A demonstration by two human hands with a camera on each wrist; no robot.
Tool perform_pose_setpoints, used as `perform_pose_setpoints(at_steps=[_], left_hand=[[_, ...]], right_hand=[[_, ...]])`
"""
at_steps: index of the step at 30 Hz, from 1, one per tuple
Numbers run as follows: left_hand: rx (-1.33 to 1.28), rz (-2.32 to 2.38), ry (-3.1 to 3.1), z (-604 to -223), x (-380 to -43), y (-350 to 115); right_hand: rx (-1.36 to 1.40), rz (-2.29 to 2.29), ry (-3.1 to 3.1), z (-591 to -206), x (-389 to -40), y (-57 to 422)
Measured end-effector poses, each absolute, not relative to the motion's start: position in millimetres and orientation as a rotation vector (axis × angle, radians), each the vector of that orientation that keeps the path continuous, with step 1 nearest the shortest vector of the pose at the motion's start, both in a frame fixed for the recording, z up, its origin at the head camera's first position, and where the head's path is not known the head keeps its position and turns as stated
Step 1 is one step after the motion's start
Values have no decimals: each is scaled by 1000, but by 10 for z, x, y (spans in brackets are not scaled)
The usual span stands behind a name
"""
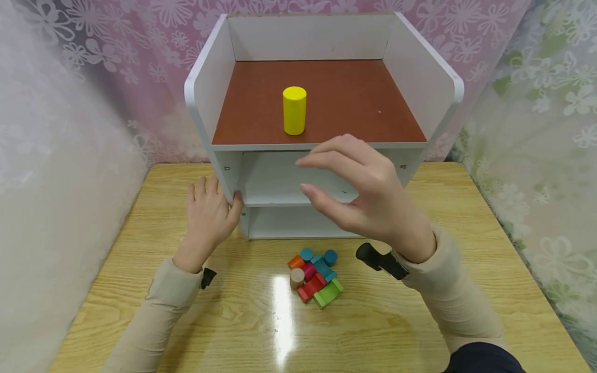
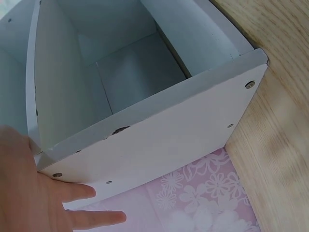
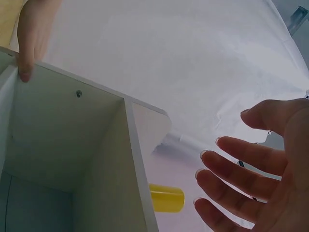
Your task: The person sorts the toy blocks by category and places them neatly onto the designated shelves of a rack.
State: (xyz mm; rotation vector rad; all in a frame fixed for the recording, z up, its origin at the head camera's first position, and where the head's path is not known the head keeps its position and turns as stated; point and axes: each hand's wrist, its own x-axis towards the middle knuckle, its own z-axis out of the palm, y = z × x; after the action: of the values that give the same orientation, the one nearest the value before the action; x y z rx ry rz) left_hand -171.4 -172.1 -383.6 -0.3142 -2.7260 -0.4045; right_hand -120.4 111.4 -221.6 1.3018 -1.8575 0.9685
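A yellow cylinder block (image 1: 294, 111) stands upright on the brown top board of a white shelf unit (image 1: 303, 178). My right hand (image 1: 361, 191) is in the air before the shelf front, thumb and fingers apart with nothing between them. In the right wrist view, the yellow block's end shows past the board edge, apart from the fingertips (image 3: 207, 154). My left hand (image 1: 210, 212) rests on the shelf's left side panel (image 2: 159, 130). Its thumb lies at the panel's front edge, while its straight fingers extend along the outer side.
Several coloured blocks (image 1: 313, 277) lie in a cluster on the wooden table (image 1: 224, 321), in front of the shelf. They include a green, a red and a teal piece, plus a plain wooden cylinder (image 1: 297, 278). Flowered curtains (image 1: 154, 46) hang behind and beside the table.
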Motion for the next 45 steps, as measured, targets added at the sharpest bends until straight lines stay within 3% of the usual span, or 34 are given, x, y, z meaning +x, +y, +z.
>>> perform_pose_setpoints(at_steps=[45], left_hand=[[-283,-421,-2756,-3859,-1711,-1705]], right_hand=[[1397,993,-2388,-4148,-1039,1211]])
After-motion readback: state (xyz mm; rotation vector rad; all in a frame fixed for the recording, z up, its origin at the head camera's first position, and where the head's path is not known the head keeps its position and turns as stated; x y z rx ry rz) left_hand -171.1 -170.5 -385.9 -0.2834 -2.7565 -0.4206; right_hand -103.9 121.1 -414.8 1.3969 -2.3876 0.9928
